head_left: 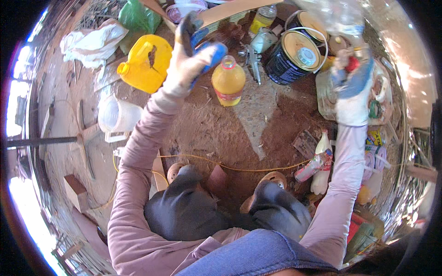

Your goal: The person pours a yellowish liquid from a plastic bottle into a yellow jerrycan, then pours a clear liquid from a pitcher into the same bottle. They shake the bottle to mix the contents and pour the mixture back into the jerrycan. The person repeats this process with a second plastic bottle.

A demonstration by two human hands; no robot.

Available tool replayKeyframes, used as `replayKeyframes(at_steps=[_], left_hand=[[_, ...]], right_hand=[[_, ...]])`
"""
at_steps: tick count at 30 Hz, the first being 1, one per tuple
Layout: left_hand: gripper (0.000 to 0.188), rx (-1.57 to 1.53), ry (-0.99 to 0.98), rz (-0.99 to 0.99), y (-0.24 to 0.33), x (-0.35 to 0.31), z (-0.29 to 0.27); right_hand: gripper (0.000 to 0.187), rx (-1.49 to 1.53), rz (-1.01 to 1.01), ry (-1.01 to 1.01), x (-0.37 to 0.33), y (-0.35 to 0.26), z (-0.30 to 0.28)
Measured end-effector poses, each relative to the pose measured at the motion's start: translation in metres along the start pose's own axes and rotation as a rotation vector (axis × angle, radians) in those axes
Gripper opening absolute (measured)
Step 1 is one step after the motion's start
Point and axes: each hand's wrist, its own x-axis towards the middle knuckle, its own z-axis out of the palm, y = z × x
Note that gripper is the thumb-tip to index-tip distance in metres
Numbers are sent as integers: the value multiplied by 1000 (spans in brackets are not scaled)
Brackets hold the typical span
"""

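Note:
My left hand point(191, 60), in a white glove with blue and dark patches, is raised with its fingers spread and nothing in them. Just right of it an uncapped clear plastic bottle point(229, 83) of yellow-orange liquid stands upright on the dirt floor. A yellow jerrycan point(146, 63) lies by my left wrist. My right hand point(353, 87), gloved in white and blue, is at the far right, above a clear plastic container point(325, 94). Its fingers look curled around a small red thing point(352, 64), blurred and partly hidden.
A dark paint can point(287, 66) with a bail handle stands beside a spray gun point(254, 64). A clear jug point(119, 115) lies at left. A yellow cord point(239, 169) crosses the floor before my feet. Bottles point(322, 156) lie by my right forearm.

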Motion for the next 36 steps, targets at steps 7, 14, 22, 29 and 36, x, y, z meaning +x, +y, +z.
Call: replayKeyframes(at_steps=[7,14,22,29,36], left_hand=[[142,799,-120,3,-130,-62,-25],[118,597,32,-29,-152,-47,-7],[106,538,150,-27,-136,-66,-16],[88,70,537,-249,-109,-89,-33],[78,-428,617,-73,-42,-73,-50]], right_hand=[[44,11,92,49,83,32,-69],[40,-1273,454,-781,-73,215,-72],[48,-1523,-267,-1177,-137,289,-43],[53,-693,564,-984,-108,337,-56],[83,377,861,-831,-93,270,9]])
